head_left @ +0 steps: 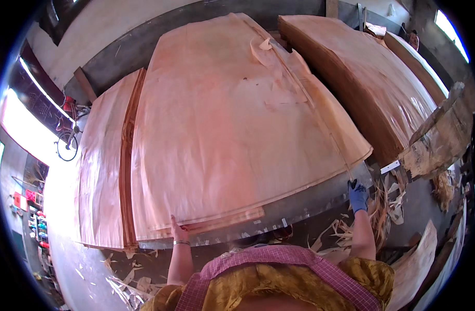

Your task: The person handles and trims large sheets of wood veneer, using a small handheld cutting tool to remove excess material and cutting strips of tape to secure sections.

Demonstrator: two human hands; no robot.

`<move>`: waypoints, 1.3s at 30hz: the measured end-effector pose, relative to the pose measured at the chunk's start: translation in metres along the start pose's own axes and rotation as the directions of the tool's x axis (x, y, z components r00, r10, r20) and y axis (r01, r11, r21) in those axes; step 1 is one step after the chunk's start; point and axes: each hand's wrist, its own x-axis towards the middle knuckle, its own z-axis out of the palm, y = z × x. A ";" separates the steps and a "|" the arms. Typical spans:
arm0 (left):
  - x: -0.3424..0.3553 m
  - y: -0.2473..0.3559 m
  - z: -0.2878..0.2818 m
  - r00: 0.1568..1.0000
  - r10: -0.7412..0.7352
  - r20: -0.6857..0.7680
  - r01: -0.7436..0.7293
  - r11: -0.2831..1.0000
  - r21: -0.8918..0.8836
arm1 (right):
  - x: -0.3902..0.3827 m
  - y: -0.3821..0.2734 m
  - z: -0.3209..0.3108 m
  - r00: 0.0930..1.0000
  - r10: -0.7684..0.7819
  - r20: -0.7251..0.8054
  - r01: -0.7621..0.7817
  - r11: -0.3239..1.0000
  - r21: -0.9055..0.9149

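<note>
A large pale pinkish wood veneer sheet (232, 135) lies across the middle, with a torn, curled flap near its upper right and edges of further sheets under its front. My left hand (178, 228), bare, grips that front edge at lower left. My right hand (357, 196), in a blue glove, is closed on the lower end of a thin wooden strip (325, 129) that runs diagonally up along the sheet's right side. A grey board (320, 194) shows below the front edge.
Veneer stacks stand left (100, 155) and right (351, 62). A rough torn board (434, 137) juts at right. Scraps (390, 202) litter the floor around me. A bicycle (66, 145) stands by the bright doorway, and shelves of small items (35, 217) line the far left.
</note>
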 end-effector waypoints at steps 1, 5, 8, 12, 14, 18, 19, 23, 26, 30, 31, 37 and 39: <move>0.001 0.003 -0.008 1.000 0.018 -0.013 -0.018 1.000 0.002 | 0.002 -0.020 -0.011 0.999 0.003 0.043 -0.005 0.999 0.041; -0.009 -0.007 0.021 0.992 0.121 0.037 -0.122 0.992 0.024 | 0.010 -0.048 0.006 0.998 -0.040 0.044 0.030 0.975 0.221; -0.015 0.003 0.020 0.979 0.204 0.017 -0.203 0.978 -0.037 | -0.015 -0.120 0.028 0.998 -0.067 -0.008 0.067 0.949 0.308; -0.033 0.017 0.019 0.970 0.242 0.030 -0.240 0.969 -0.063 | -0.037 -0.157 0.028 0.993 -0.083 0.082 0.047 0.928 0.368; -0.043 0.021 0.018 0.960 0.271 0.073 -0.266 0.962 -0.068 | -0.049 -0.163 0.035 0.994 -0.100 0.043 0.074 0.911 0.405; -0.073 0.032 0.046 0.950 0.304 0.069 -0.306 0.952 0.016 | -0.045 -0.137 0.066 0.993 0.110 0.039 -0.116 0.898 0.425; -0.081 0.032 0.063 0.946 0.309 0.101 -0.314 0.948 0.039 | -0.038 -0.111 0.079 0.983 0.182 -0.001 -0.153 0.828 0.539; -0.095 0.075 0.052 0.867 0.495 0.055 -0.498 0.866 0.050 | -0.028 -0.179 0.010 0.911 0.058 0.408 -0.355 0.612 0.707; -0.126 0.086 0.088 0.826 0.548 0.134 -0.553 0.833 -0.001 | 0.006 -0.157 0.000 0.966 0.037 0.256 -0.208 0.700 0.683; -0.149 0.112 0.103 0.764 0.636 0.109 -0.633 0.771 -0.066 | 0.023 -0.178 -0.049 0.993 -0.007 0.119 -0.065 0.808 0.586; -0.140 0.116 0.099 0.718 0.676 0.163 -0.668 0.736 -0.108 | 0.026 -0.182 -0.064 0.997 -0.021 0.072 -0.024 0.824 0.566; -0.128 0.127 0.071 0.784 0.611 0.111 -0.605 0.792 -0.088 | -0.013 -0.205 -0.095 0.998 -0.066 0.012 0.053 0.889 0.454; -0.102 0.126 0.041 0.852 0.521 0.047 -0.521 0.854 -0.010 | -0.039 -0.207 -0.052 0.979 -0.157 -0.133 0.196 0.906 0.375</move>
